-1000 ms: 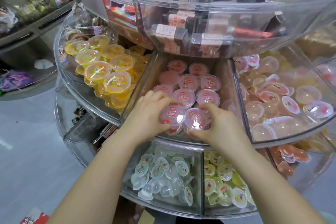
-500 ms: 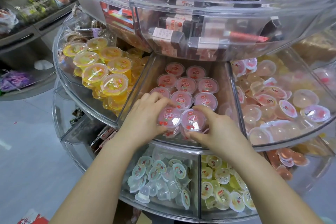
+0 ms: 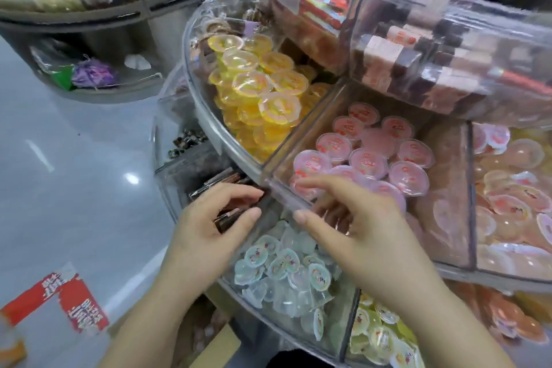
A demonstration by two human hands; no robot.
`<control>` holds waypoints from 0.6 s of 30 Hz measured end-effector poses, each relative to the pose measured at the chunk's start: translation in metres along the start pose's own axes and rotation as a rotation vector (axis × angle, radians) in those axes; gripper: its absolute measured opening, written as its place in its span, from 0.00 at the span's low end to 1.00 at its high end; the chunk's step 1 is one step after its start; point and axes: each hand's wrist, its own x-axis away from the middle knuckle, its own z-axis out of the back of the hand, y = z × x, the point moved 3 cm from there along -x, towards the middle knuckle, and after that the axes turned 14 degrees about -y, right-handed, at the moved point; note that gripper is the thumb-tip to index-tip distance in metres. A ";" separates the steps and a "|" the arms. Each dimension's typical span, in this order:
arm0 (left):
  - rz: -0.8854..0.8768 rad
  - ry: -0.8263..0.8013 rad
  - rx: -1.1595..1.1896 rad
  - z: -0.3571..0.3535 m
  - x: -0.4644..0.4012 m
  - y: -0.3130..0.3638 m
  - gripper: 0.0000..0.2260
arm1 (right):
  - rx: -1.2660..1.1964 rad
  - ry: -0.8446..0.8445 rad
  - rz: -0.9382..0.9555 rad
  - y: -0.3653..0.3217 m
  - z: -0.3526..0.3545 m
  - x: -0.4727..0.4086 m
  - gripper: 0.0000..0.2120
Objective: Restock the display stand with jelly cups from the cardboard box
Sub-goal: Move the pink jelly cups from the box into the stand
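Roughly a dozen pink jelly cups (image 3: pixel 369 155) sit lids-up in the middle compartment of the display stand (image 3: pixel 209 128), packed rim to rim in neat rows. I judge them light, thin-walled plastic with a peel-off film lid, a bit slick and easy to dent, so I'd take each one by the stiff rim, thumb on one side and fingers opposite, never pressing down on the film. Just below and in front of that compartment's clear front wall hover my hands. My right hand (image 3: pixel 361 227) is nearest, fingers loosely spread and half-curled, holding nothing, its fingertips just beside the front row of pink cups. My left hand (image 3: pixel 209 227) floats to the left, over the lower tier, thumb and fingers apart in a relaxed curve, also empty. Left of the pink lot, yellow cups (image 3: pixel 260 89) heap high; beneath my wrists, pale blue-lidded cups (image 3: pixel 283 266) lie jumbled. Down by my forearms, a brown cardboard edge (image 3: pixel 215 346) peeks out, probably the box, though it's too blurred to be sure.
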 end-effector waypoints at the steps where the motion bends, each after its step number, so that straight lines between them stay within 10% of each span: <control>1: 0.070 0.067 0.045 0.011 0.019 -0.015 0.10 | -0.055 -0.086 0.041 -0.009 -0.023 -0.009 0.11; 10: 0.705 0.628 0.344 0.045 0.230 -0.223 0.18 | -0.052 -0.852 -0.132 0.049 -0.336 -0.052 0.13; 18: 1.133 0.436 0.479 -0.072 0.317 -0.448 0.08 | 0.087 -1.088 -0.673 0.295 -0.569 -0.029 0.11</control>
